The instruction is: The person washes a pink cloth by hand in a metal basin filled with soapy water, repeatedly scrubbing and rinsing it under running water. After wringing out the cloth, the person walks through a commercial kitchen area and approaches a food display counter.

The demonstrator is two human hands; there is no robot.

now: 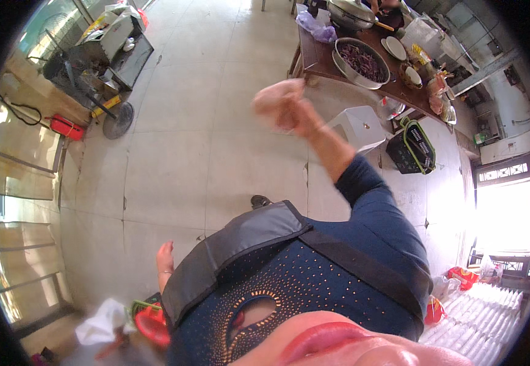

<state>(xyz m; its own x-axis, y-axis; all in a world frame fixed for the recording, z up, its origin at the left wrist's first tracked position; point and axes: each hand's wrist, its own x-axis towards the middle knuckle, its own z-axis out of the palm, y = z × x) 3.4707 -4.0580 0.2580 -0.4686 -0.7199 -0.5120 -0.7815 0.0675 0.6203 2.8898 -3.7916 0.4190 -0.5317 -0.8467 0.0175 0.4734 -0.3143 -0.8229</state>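
My right hand (283, 107) is stretched out over the pale floor, short of the wooden table. Motion smears its fingers, so I cannot tell whether they are closed. My left hand (165, 257) hangs low at my side, partly seen past the dark bag strap; its fingers look extended and nothing shows in them. Nearest to my right hand is a white plastic stool (357, 127). On the table (313, 58), a large metal basin (360, 63) holds purple, shredded-looking food. Neither hand touches any of these.
A lidded pot (351, 13), white plates (394, 47) and a purple plastic bag (315, 27) sit on the table. Beside the stool stands a black-green basket (412, 146). At left are a dark metal cart (132, 58) and a red case (66, 127). A person is partly visible behind the table.
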